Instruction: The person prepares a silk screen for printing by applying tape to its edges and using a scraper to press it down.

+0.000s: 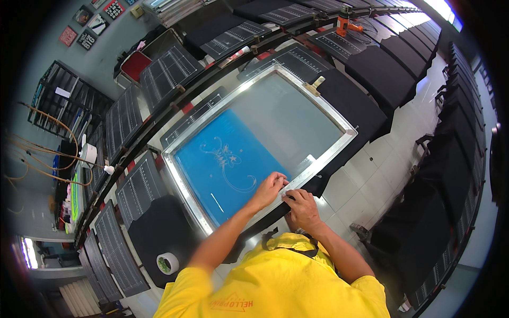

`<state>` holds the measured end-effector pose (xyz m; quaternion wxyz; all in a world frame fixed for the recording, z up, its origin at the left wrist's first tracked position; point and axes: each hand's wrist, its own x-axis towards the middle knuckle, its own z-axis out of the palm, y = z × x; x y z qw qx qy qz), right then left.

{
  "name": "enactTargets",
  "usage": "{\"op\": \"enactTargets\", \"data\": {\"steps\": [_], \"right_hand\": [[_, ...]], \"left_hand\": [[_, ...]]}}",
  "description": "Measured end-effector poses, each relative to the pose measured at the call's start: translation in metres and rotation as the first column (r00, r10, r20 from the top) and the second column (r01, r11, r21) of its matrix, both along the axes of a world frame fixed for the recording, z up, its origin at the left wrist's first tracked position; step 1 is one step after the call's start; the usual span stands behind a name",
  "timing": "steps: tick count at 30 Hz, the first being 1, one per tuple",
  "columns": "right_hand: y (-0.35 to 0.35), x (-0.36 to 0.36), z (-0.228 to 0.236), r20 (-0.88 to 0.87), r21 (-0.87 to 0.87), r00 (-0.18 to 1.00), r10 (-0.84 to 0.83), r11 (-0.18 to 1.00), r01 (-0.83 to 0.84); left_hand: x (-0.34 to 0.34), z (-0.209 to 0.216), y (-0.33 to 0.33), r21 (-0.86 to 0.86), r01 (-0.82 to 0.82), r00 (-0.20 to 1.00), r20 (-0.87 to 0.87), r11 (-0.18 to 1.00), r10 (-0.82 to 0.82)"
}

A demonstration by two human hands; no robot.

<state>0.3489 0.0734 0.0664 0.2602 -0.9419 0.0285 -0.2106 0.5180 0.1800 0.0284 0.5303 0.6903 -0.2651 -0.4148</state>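
Note:
In front of me lies a silk-screen frame (186, 208) with pale metal sides. Its mesh is part blue stencil (249, 153), with a thin floral scroll design, and part plain grey mesh (297, 116). My left hand (271, 186) reaches over the frame's near side, its fingers drawn together at the blue stencil's edge. Just right of it, my right hand (303, 209) is bent over the outer edge of that side, fingertips together. A small pale bit shows between the hands; what either one pinches is too small to name. Black fabric (350, 95) lies under the frame.
A tape roll (167, 263) rests on black fabric at the lower left. A wooden-looking block (315, 86) sits on the frame's far side. Long rows of printing boards (169, 74) curve around, and an orange tool (343, 25) stands at the back. Black garments (424, 212) line the right.

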Motion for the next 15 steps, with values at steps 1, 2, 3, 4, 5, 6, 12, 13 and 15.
{"op": "enactTargets", "data": {"steps": [1,2,3,4,5,6,12,13,15], "right_hand": [[0.000,0.000,-0.001,-0.006,0.007,1.000,0.004,1.000,-0.004],[0.000,0.000,-0.002,-0.013,0.013,1.000,0.001,1.000,-0.001],[0.000,-0.001,-0.003,-0.020,0.020,1.000,-0.004,1.000,0.004],[0.000,-0.003,-0.004,-0.023,0.019,1.000,-0.015,1.000,0.015],[0.000,-0.003,-0.003,-0.023,0.017,1.000,-0.021,1.000,0.021],[0.001,-0.003,-0.003,-0.023,0.016,0.999,-0.029,0.999,0.029],[-0.001,-0.002,-0.001,-0.021,0.017,1.000,-0.006,1.000,0.006],[-0.002,0.000,0.000,-0.023,0.014,1.000,-0.003,1.000,0.003],[-0.001,0.000,0.001,-0.033,0.014,0.999,0.008,1.000,-0.007]], "left_hand": [[-0.004,-0.003,0.000,-0.028,-0.011,1.000,0.006,1.000,0.011],[-0.008,0.000,-0.003,-0.055,-0.016,1.000,0.010,0.998,0.016],[-0.012,0.003,-0.007,-0.083,-0.018,1.000,0.013,0.996,0.019],[-0.015,0.006,-0.014,-0.038,0.012,0.996,0.084,0.999,-0.009],[-0.016,0.010,-0.022,0.009,0.035,0.987,0.156,0.999,-0.036],[-0.015,0.014,-0.032,0.058,0.055,0.972,0.226,0.997,-0.067],[-0.006,0.007,-0.100,-0.012,0.148,0.960,0.242,0.989,-0.141],[-0.003,0.005,-0.107,-0.033,0.151,0.960,0.242,0.988,-0.139],[0.000,-0.002,-0.112,-0.068,0.153,0.963,0.236,0.986,-0.133]]}}
